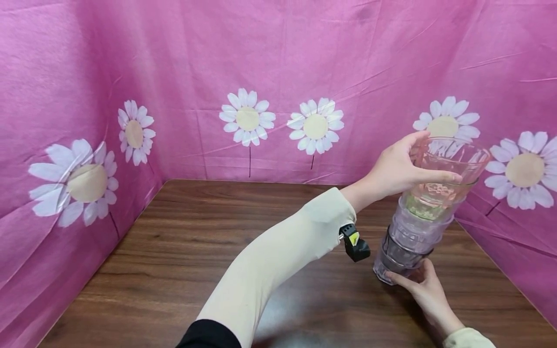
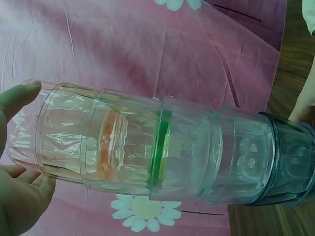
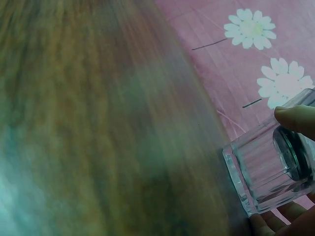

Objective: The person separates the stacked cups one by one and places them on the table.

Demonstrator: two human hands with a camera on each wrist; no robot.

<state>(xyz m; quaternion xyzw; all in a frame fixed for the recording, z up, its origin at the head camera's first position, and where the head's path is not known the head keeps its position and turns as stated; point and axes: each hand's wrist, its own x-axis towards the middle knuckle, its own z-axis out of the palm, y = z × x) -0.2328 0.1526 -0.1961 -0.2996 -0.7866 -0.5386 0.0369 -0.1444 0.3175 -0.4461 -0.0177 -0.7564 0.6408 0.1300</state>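
A tall stack of nested see-through tumblers (image 1: 419,229) leans to the right over the right side of the table. Its top tumbler (image 1: 454,162) is pinkish orange, with a green band (image 2: 160,147) showing below it. Further down come clear tumblers and a smoky grey one (image 1: 398,249). My left hand (image 1: 398,162) grips the upper end, thumb and fingers spread round the top tumbler near its rim. Low down, my right hand (image 1: 428,292) holds the clear bottom tumbler (image 3: 261,172) between thumb and fingers. That tumbler's base is right at the tabletop.
The dark wooden table (image 1: 174,270) spreads to the left of the stack. A pink cloth (image 1: 191,72) printed with white daisies hangs behind and along both sides. A small black device (image 1: 354,244) is fixed at the left sleeve's cuff.
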